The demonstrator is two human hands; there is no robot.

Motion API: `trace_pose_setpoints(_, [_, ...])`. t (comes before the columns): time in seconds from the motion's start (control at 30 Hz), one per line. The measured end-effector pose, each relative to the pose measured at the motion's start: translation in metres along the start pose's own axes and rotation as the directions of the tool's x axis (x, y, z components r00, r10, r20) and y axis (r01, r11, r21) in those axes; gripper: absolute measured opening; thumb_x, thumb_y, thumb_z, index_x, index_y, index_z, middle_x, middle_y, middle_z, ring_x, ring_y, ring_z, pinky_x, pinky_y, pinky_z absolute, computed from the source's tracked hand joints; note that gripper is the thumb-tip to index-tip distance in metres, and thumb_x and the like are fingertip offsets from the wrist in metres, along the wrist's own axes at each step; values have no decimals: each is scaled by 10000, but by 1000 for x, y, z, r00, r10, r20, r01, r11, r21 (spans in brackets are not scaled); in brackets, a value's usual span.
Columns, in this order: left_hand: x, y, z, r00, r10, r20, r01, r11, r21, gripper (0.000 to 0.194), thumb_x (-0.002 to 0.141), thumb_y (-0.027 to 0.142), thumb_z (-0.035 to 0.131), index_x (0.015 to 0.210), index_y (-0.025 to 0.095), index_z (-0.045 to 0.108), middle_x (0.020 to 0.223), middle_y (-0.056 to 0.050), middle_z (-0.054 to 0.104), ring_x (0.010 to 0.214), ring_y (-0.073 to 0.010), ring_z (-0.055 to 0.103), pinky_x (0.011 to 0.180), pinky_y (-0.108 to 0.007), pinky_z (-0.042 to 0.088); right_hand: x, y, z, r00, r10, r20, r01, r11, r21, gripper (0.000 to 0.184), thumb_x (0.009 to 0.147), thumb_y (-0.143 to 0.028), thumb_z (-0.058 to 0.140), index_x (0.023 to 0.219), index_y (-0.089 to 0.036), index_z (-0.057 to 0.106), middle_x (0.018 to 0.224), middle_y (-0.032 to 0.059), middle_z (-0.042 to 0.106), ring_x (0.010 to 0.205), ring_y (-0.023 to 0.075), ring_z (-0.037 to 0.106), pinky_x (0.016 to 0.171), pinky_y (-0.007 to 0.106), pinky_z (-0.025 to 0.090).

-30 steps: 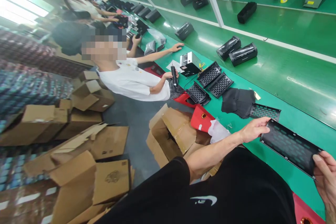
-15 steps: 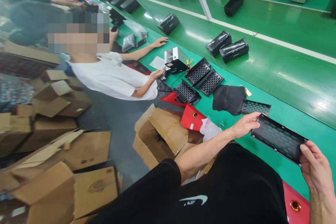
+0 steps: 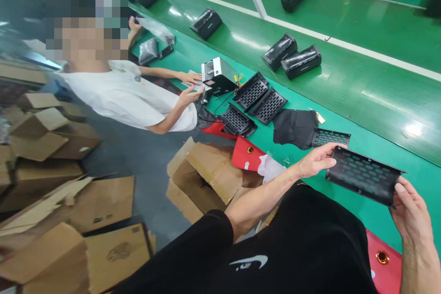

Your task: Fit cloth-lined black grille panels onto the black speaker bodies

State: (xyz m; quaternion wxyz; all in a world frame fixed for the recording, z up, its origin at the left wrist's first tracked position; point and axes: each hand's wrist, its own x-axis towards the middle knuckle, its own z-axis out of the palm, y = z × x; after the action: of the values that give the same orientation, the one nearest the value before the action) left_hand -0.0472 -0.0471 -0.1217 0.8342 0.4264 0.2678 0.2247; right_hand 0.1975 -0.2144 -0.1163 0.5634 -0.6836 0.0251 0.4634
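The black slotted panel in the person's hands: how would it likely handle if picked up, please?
The black slotted panel looks stiff, since it spans between the left hand and the right hand without sagging. Its many slots suggest it is light for its size. Being flat, it probably won't roll.

A perforated panel (image 3: 363, 177) sits between the left hand (image 3: 315, 161) and the right hand (image 3: 409, 216), over the workbench (image 3: 413, 156). Ahead of the left hand lie a fabric sheet (image 3: 294, 128) and more panels (image 3: 251, 92); an open carton (image 3: 203, 183) stands to its left
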Motion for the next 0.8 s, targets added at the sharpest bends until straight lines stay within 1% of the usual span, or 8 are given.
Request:
trace_pose_setpoints(0.07, [-1,4,-2,1000,-1,28,0,1000,9,619,869,451,791,1402,175,639,1177,-111,698,1073,-220,652,1003,-338,478,-2,-3,4,1000,7,15,-7,1000,-18,697,460,-490,1053,1032,-219,761,913,21,738,709,132,631,608,228,519])
trace_pose_setpoints(0.27, [-2,17,-6,999,-21,38,19,998,64,641,877,490,786,1413,173,632,1184,-117,692,1105,-242,652,1037,-370,477,-2,-4,12,997,-22,76,28,996,-80,645,499,-489,1038,1009,-212,755,787,0,692,568,106,529,496,225,439])
trace_pose_setpoints(0.43, [-4,23,-13,999,-14,33,12,999,42,643,880,482,791,1413,160,633,1124,-108,694,1055,-229,649,997,-351,484,0,-4,19,993,-46,106,58,992,-113,625,580,-545,1001,1049,-213,754,620,-62,554,524,94,452,517,234,463])
trace_pose_setpoints(0.53, [-1,15,-23,1000,-13,8,13,999,-44,681,813,486,851,1381,164,656,1061,-90,698,950,-195,646,915,-310,493,4,-6,26,995,-58,76,67,989,-133,639,574,-533,1003,1071,-216,756,778,-8,688,592,123,555,535,243,485])
trace_pose_setpoints(0.6, [5,6,-32,998,-67,-16,63,982,-179,699,788,575,842,1326,161,680,1013,-83,701,847,-170,641,825,-284,498,9,-10,33,995,-55,82,66,989,-135,640,572,-525,1004,1078,-219,759,879,23,740,623,143,603,534,251,495])
trace_pose_setpoints(0.7, [19,-7,-45,971,-240,3,224,902,-369,710,793,787,693,1115,155,738,944,-85,718,764,-172,653,750,-289,517,19,-16,49,989,-31,148,53,987,-151,631,559,-524,1008,1061,-221,776,877,34,758,589,152,607,507,254,495])
trace_pose_setpoints(0.77, [27,-8,-52,945,-323,51,319,874,-367,715,793,828,637,959,143,756,883,-100,730,753,-205,674,747,-340,545,27,-18,64,972,16,235,32,979,-199,612,562,-521,1007,1055,-227,795,868,41,766,551,145,591,476,244,476])
trace_pose_setpoints(0.8, [29,-5,-55,943,-331,14,318,892,-323,676,789,797,663,905,139,764,860,-107,733,755,-229,686,750,-377,556,32,-18,73,956,59,287,12,971,-239,599,565,-525,1004,1045,-228,805,873,49,771,543,149,594,468,246,475])
